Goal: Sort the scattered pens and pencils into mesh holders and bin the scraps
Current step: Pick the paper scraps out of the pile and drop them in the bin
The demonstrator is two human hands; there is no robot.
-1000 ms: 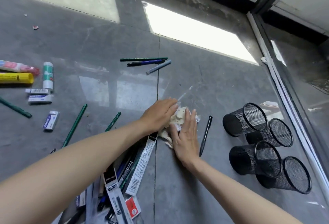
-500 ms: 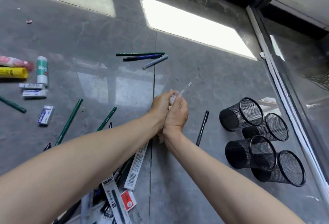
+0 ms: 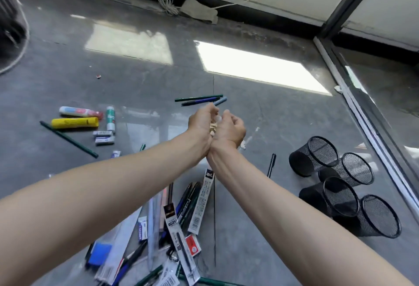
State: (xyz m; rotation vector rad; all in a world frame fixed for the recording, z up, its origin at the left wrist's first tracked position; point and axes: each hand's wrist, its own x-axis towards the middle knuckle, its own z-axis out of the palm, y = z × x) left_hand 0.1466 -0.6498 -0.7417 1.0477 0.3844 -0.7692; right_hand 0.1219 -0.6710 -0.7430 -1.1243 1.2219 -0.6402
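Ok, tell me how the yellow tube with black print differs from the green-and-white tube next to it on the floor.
The yellow tube with black print lies roughly crosswise in the view, while the green-and-white tube points away from the camera. The yellow tube looks longer and is one colour, while the green-and-white tube is shorter with a white cap and green label. Both lie flat on the grey floor, untouched by either hand.

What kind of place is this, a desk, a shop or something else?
Most likely the floor of a room, not a desk. The stationery lies on large glossy grey tiles, a dark skirting strip runs along the wall, and a sliding-door track borders the right side.
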